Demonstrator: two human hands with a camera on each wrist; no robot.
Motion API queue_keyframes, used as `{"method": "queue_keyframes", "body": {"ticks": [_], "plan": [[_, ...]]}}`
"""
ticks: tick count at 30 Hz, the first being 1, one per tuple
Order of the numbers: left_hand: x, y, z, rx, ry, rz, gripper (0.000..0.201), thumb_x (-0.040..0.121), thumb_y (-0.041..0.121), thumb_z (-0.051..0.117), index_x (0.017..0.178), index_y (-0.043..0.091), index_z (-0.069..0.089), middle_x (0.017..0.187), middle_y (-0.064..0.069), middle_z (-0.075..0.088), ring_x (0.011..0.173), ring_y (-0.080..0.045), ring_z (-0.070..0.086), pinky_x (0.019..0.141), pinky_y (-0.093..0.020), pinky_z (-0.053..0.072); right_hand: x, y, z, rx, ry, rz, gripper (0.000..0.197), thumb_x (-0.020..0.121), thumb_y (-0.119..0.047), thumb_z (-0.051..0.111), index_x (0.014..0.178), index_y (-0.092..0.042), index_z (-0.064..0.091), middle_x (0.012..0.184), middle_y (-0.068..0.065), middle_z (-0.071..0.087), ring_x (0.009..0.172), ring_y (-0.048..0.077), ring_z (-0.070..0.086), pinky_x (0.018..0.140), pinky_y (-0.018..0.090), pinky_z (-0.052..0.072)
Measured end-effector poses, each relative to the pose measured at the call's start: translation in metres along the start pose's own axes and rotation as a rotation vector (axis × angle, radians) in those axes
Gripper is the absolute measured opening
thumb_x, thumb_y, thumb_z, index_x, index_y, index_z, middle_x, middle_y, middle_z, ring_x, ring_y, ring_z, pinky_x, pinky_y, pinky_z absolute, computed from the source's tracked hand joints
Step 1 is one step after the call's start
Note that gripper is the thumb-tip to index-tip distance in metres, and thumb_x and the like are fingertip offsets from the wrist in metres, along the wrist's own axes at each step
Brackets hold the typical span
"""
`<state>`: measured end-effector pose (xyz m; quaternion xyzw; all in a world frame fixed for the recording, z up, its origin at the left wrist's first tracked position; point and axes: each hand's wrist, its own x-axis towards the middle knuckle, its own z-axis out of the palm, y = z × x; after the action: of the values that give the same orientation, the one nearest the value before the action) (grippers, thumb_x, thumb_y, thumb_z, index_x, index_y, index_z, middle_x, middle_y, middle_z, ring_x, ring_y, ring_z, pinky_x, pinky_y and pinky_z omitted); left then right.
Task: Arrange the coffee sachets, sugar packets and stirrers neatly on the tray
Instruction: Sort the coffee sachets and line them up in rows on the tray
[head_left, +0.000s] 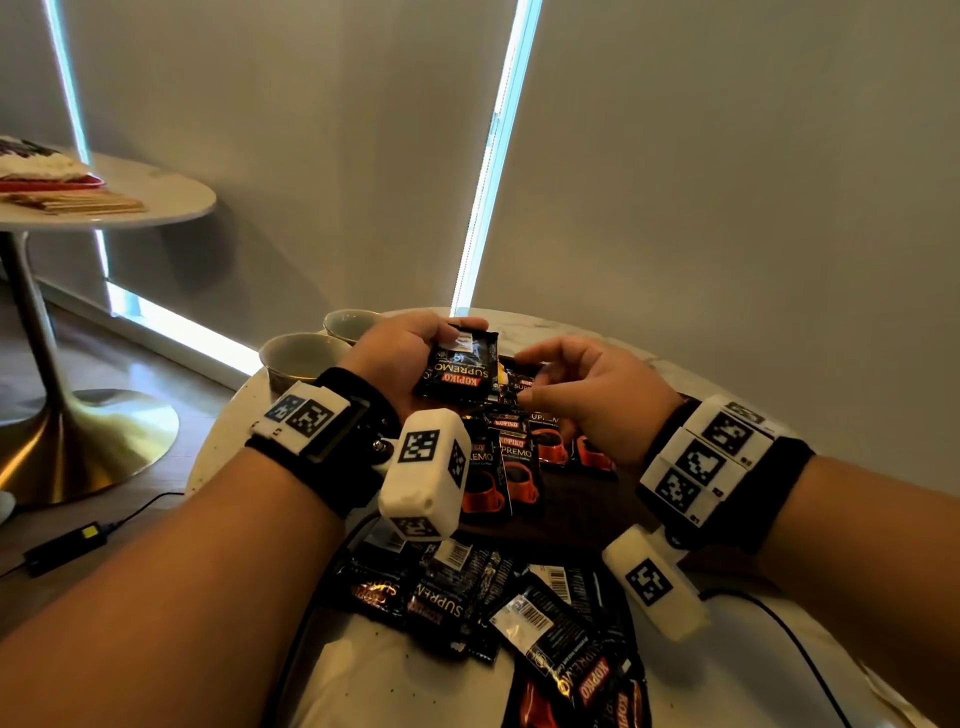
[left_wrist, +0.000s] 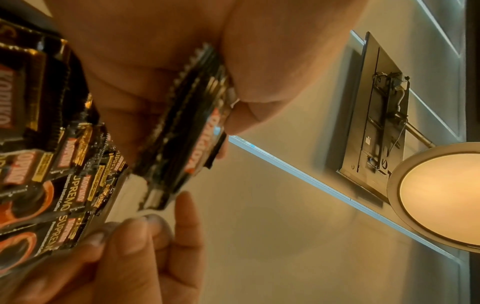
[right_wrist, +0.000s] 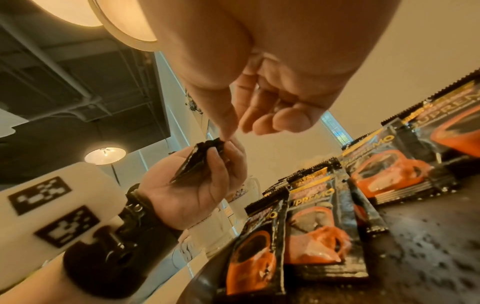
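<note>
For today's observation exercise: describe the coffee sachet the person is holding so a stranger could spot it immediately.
Start at the round marble table, then the dark tray lined with sachets. Above its far edge, the left hand holds one black sachet. Unlike its neighbours, it is raised off the tray.

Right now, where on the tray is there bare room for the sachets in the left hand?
Bare dark tray shows nearer the person, between the overlapping sachet row and the loose sachet pile on the table, under the right wrist. The tray's far side under both hands is crowded. The left hand grips a sachet stack.
</note>
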<state>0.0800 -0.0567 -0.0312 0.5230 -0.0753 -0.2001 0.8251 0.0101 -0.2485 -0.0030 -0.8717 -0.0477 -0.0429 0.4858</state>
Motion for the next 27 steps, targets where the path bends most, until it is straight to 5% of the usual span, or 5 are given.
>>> {"method": "queue_keyframes", "body": {"ticks": [7, 13, 21, 23, 27], "plan": [[0.007, -0.003, -0.001, 0.079, 0.025, -0.031, 0.029, 0.098, 0.012, 0.046, 0.116, 0.015, 0.069, 0.126, -0.023, 0.064, 0.109, -0.040, 0.065, 0.081, -0.049, 0.056, -0.006, -0.006, 0.000, -0.126, -0.004, -0.191, 0.048, 0.072, -0.018, 0.086, 0.106, -0.045, 0.065, 0.092, 0.001, 0.070, 0.086, 0.024, 0.070, 0.082, 0.047, 0.060], [0.006, -0.004, 0.001, 0.110, 0.064, -0.039, 0.033, 0.095, 0.011, 0.053, 0.123, 0.013, 0.070, 0.128, -0.024, 0.064, 0.113, -0.041, 0.065, 0.087, -0.049, 0.056, -0.018, -0.012, 0.005, -0.225, -0.082, -0.224, 0.042, 0.079, -0.009, 0.080, 0.109, -0.038, 0.071, 0.090, -0.005, 0.066, 0.069, 0.002, 0.061, 0.067, 0.018, 0.055], [0.001, -0.006, 0.011, 0.226, 0.068, -0.021, 0.019, 0.099, 0.005, 0.050, 0.112, 0.007, 0.064, 0.096, -0.016, 0.070, 0.078, -0.022, 0.065, 0.068, -0.032, 0.057, -0.017, -0.015, 0.007, -0.356, -0.001, -0.310, 0.031, 0.080, -0.017, 0.080, 0.085, -0.046, 0.071, 0.089, -0.008, 0.062, 0.076, 0.003, 0.058, 0.067, 0.015, 0.048], [-0.002, -0.004, 0.011, 0.186, 0.071, -0.072, 0.019, 0.099, 0.004, 0.049, 0.102, 0.009, 0.067, 0.098, -0.019, 0.067, 0.085, -0.027, 0.065, 0.069, -0.036, 0.056, -0.017, -0.016, 0.006, -0.366, 0.006, -0.314, 0.026, 0.080, -0.022, 0.080, 0.084, -0.046, 0.071, 0.096, -0.007, 0.062, 0.084, 0.006, 0.059, 0.075, 0.020, 0.051], [-0.006, -0.003, 0.012, 0.101, 0.060, -0.108, 0.026, 0.098, 0.016, 0.054, 0.115, 0.000, 0.066, 0.100, -0.021, 0.067, 0.078, -0.028, 0.068, 0.065, -0.040, 0.059, -0.018, -0.016, 0.008, -0.278, 0.076, -0.325, 0.021, 0.083, -0.021, 0.078, 0.083, -0.041, 0.074, 0.091, -0.004, 0.069, 0.086, 0.016, 0.065, 0.080, 0.034, 0.057]]}}
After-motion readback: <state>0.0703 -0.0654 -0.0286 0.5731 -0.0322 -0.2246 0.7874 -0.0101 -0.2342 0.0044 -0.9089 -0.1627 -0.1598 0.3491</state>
